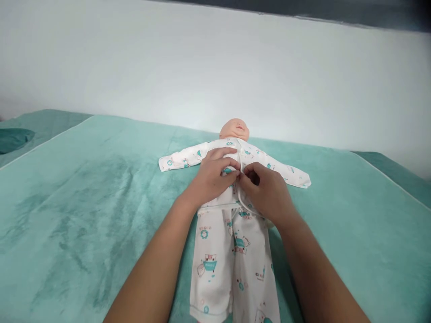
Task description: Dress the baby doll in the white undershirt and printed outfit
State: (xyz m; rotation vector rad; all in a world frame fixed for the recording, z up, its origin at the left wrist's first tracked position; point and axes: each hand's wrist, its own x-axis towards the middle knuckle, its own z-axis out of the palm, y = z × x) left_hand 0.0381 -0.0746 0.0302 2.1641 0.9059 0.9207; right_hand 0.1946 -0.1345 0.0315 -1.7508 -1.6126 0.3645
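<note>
I see the white printed shirt (pixel 220 198) on the doll (pixel 235 128), and at its front edge, over the doll's chest, I have the left hand (pixel 214 177) and right hand (pixel 271 190) meeting, thumb and forefinger of each nearly closed on the fabric, though I cannot tell whether a fastener sits between the fingers (pixel 248 174). Both sleeves spread out from the doll's sides, and printed trousers (pixel 212 255) cover its legs. Green cloth (pixel 84 224) lies beneath the doll, with a white wall (pixel 215 72) beyond its head.
</note>
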